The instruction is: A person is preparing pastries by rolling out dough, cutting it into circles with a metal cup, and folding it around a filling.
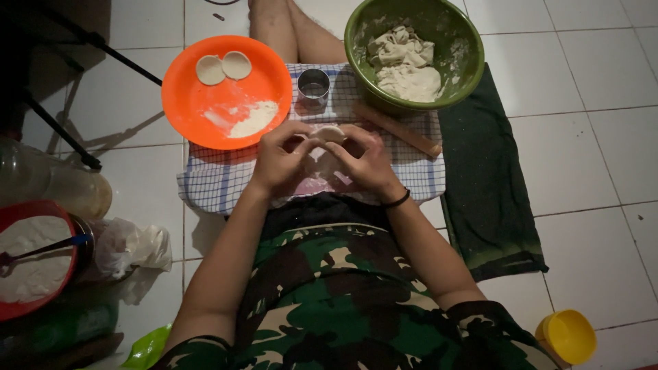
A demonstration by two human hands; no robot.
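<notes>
We see the fingertips of the left hand (279,159) and right hand (368,161) pinched together on a small dough piece (328,133), held above the checkered cloth (219,175). Just beyond stands a metal ring cutter (313,87); a wooden rolling pin (397,129) lies right. An orange plate (199,109) carries two dough discs (223,67); a green bowl (466,62) holds dough.
</notes>
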